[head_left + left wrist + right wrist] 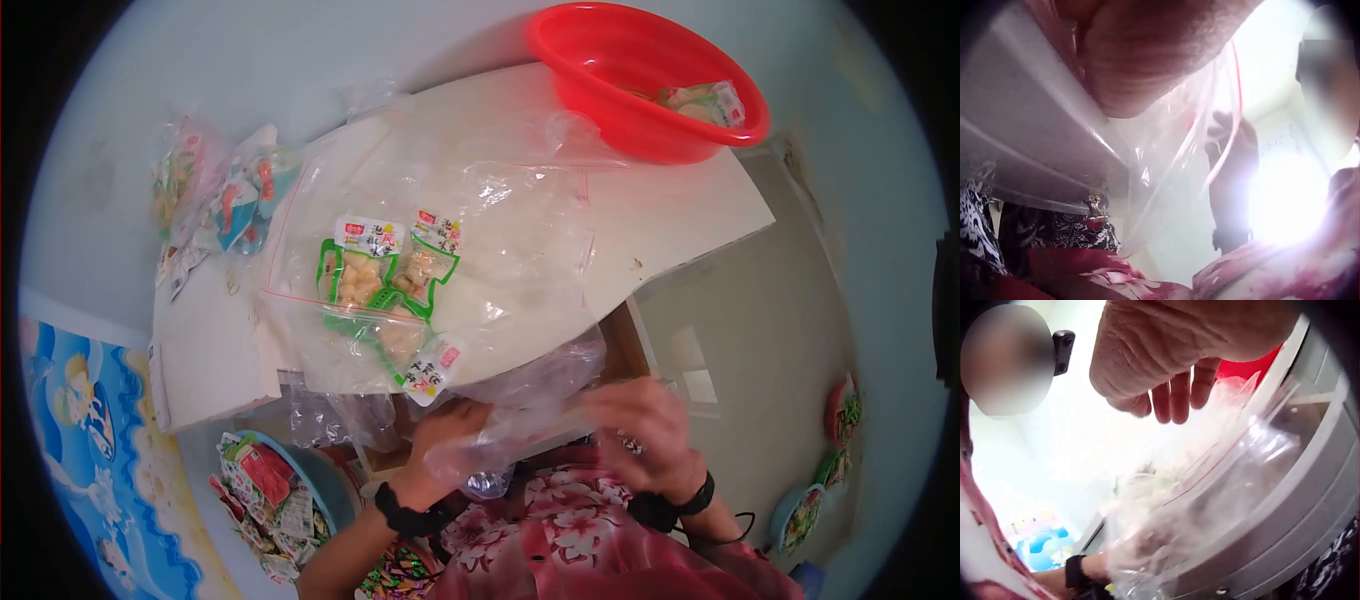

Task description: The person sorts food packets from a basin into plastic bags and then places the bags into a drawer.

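In the head view, my left hand (447, 437) is at the table's front edge, gripping a clear plastic zip bag (530, 428) with a red seal line. Through the film of that bag (1235, 481), the left hand (1154, 540) shows in the right wrist view. My right hand (645, 430) is at the bag's other side, blurred; its fingers (1179, 400) hang loosely extended, holding nothing. Behind the hands, several small green-edged food packets (360, 275) with pale contents lie on a large clear bag (520, 250) spread over the white table.
A red basin (570, 55) with packets inside stands at the table's back right. More bagged packets (245, 200) lie at the back left. Below the table on the left is a blue tub (335, 490) full of packets (275, 490). Small filled containers (800, 520) stand on the floor at right.
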`<move>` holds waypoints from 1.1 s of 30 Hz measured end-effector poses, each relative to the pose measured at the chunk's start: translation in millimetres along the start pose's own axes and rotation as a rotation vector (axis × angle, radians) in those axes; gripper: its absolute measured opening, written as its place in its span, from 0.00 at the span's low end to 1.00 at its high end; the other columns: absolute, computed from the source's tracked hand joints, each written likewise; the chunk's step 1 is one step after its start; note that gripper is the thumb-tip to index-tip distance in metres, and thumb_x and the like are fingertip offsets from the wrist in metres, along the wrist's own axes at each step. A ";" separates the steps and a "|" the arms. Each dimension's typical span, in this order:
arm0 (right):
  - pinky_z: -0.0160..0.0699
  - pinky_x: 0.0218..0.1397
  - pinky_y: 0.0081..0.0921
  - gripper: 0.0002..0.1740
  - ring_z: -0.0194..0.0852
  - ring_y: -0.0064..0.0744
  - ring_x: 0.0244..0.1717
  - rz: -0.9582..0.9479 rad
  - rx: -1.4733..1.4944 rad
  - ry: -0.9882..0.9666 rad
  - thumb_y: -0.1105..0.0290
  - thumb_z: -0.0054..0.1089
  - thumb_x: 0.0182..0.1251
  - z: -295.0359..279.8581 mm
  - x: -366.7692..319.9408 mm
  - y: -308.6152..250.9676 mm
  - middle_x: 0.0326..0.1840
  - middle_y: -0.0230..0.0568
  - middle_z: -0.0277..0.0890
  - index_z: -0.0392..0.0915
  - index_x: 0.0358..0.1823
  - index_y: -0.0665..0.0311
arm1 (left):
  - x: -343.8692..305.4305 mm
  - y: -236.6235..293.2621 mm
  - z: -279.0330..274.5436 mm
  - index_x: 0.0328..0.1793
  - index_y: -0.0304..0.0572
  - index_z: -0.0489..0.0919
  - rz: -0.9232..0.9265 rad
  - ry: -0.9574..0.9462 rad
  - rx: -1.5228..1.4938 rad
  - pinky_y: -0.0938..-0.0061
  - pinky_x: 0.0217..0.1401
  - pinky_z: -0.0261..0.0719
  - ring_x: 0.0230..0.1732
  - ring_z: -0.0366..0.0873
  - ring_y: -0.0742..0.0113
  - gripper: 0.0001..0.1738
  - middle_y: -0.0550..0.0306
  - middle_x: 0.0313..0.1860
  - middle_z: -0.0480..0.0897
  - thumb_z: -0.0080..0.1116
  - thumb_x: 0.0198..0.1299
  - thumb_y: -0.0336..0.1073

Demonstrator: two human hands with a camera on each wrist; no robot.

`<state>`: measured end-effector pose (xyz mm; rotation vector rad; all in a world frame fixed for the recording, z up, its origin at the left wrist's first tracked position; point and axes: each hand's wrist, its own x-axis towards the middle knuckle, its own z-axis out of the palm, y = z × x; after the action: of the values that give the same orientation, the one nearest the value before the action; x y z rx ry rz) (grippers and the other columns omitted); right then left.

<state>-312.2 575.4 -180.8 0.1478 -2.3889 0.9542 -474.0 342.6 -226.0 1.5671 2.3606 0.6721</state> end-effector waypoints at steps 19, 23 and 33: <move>0.84 0.54 0.53 0.23 0.86 0.47 0.55 -0.022 -0.518 -0.583 0.61 0.64 0.64 85.8 40.4 42.1 0.60 0.48 0.83 0.84 0.61 0.53 | -32.1 30.6 -49.4 0.77 0.36 0.70 0.013 0.026 -0.044 0.51 0.71 0.75 0.70 0.71 0.34 0.34 0.35 0.72 0.72 0.65 0.66 0.32; 0.85 0.54 0.48 0.22 0.84 0.47 0.59 -0.355 -0.570 -0.223 0.68 0.57 0.67 106.0 44.6 76.4 0.61 0.49 0.83 0.82 0.61 0.62 | -86.8 18.2 -65.6 0.76 0.37 0.71 -0.044 0.369 0.076 0.54 0.73 0.74 0.76 0.68 0.38 0.35 0.37 0.75 0.73 0.68 0.61 0.26; 0.86 0.48 0.44 0.22 0.86 0.53 0.49 -0.077 -0.439 -0.529 0.68 0.61 0.67 57.7 12.9 24.8 0.52 0.48 0.85 0.81 0.61 0.65 | -97.7 -44.5 -51.9 0.83 0.37 0.65 -0.763 0.803 -0.257 0.56 0.68 0.72 0.61 0.77 0.54 0.46 0.47 0.61 0.81 0.75 0.59 0.32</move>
<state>-356.7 556.8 -223.0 0.3569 -2.9851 0.3589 -493.0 226.2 -208.8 0.1912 2.9029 1.4820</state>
